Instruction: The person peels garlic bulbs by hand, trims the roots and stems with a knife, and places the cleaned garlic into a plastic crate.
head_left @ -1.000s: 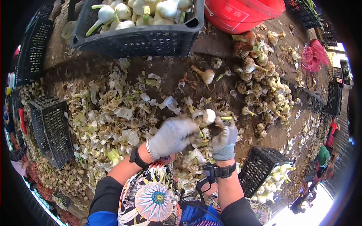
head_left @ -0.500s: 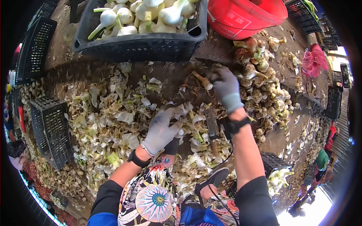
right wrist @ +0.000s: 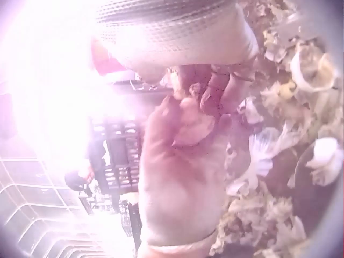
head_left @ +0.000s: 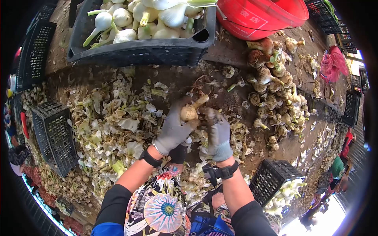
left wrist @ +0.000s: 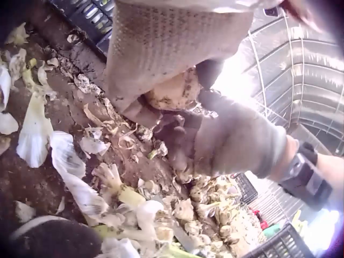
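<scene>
In the head view a brownish, soil-marked garlic bulb (head_left: 189, 113) with its stalk sits in my gloved left hand (head_left: 174, 128), fingers and thumb gripping its sides. My gloved right hand (head_left: 219, 135) meets it from the right, its dirty, blurred fingertips curled against the bulb. From the left wrist the same garlic bulb (left wrist: 173, 92) shows between both hands, with the right hand's thumb and fingers at its edge. The right wrist view is overexposed; there the left palm (right wrist: 183, 188) lies below the bulb, which is partly hidden.
Beyond the hands stand a black crate (head_left: 138, 55) of white garlic and a red bucket (head_left: 260, 23). Unpeeled garlic (head_left: 279, 106) is heaped to the right. Peeled skins (head_left: 114, 126) cover the ground on the left. Another black crate (head_left: 273, 177) holds trimmed garlic near the right forearm.
The right hand first worked at a white garlic bulb beside the left, then reached forward to a brown bulb. Now it is back, and that bulb is in the left hand.
</scene>
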Motion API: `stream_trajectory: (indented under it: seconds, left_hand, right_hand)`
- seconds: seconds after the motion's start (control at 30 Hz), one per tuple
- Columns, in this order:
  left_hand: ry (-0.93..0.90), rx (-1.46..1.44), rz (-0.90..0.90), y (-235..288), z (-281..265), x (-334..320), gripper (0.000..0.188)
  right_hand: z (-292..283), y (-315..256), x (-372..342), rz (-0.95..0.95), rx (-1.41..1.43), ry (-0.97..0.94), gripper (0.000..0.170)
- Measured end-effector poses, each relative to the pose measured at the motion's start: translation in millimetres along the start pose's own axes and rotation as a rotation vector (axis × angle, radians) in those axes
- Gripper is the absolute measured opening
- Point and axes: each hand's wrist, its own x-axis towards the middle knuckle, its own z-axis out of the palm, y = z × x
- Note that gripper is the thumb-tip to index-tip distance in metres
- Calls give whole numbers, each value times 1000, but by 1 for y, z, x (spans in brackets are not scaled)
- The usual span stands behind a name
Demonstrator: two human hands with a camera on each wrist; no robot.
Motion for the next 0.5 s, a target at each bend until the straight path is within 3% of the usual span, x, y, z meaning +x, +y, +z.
stream_trajectory:
  seconds: [0.07, 0.13, 0.17, 0.2, 0.27, 0.3, 0.4, 0.5]
  left_hand:
    - [-115, -345, -134, 0, -4, -1, 74]
    - [-147, -354, -115, 5, -4, -2, 73]
    - [-134, -312, -101, 4, -1, -4, 73]
    - [-118, -269, -88, 3, 1, -5, 74]
    - [-115, -341, -169, 5, -2, -8, 73]
    - [-117, -413, -248, 7, -3, -8, 72]
    - [-106, -552, -266, 7, -7, -7, 71]
    - [-151, -560, -272, 5, -10, -8, 66]
  right_hand:
    - [-4, 0, 9, 23, 36, -1, 36]
    - [-14, 19, 25, -220, -498, -10, 27]
    - [-4, 19, 24, -428, -431, -14, 18]
    - [-3, 13, 20, -428, -431, -18, 18]
    - [-2, -1, 5, -198, -484, -48, 17]
    - [-2, -2, 0, -197, -484, -48, 17]
    - [-3, -1, -11, -188, -434, -12, 24]
    - [-5, 3, -15, -315, -461, -30, 30]
